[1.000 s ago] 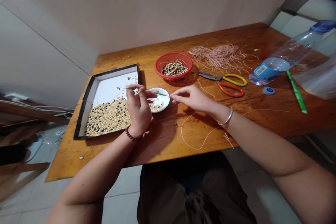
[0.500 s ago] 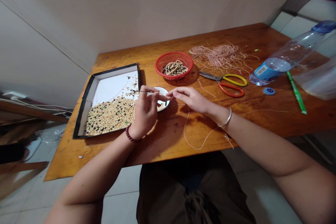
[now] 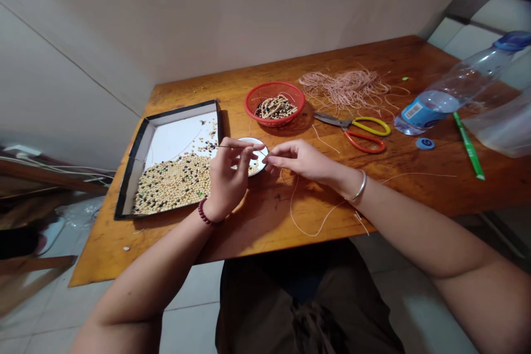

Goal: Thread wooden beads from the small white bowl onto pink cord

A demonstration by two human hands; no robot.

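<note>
**Left hand** (image 3: 228, 177): fingers curled, thumb and forefinger gripping a thin metal needle (image 3: 226, 146), which lay nearly level with its tip over a small round white dish (image 3: 262, 164). A dark red bead bracelet (image 3: 203, 213) circled the wrist.

**Right hand** (image 3: 302, 161): thumb and forefinger closed in a pinch just beside the needle's tip. Whether anything lay between them was too fine to tell. A silver bangle (image 3: 360, 187) circled the wrist.

**Nearby:** a thin pale pink cord (image 3: 315, 235) curved loosely across a honey-brown wooden table (image 3: 103, 243) below the right hand. The dish held a few cream-coloured round beads (image 3: 253, 167). Just left of it sat a shallow black-rimmed, white-lined tray (image 3: 182, 109), holding a dense layer of cream and dark round beads (image 3: 174, 185). Farther off lay a red plastic mesh basket (image 3: 301, 100) of strung beads (image 3: 276, 107), a loose heap of pink cords (image 3: 344, 88), and scissors with yellow and orange loop handles (image 3: 365, 135).

**Risks, as judged:** the fine needle could slip from the left fingers if the pinch loosened. A knock from either hand could tip the light dish and scatter its beads. The slack cord could also snag on the dish or tray and drag beads loose.
</note>
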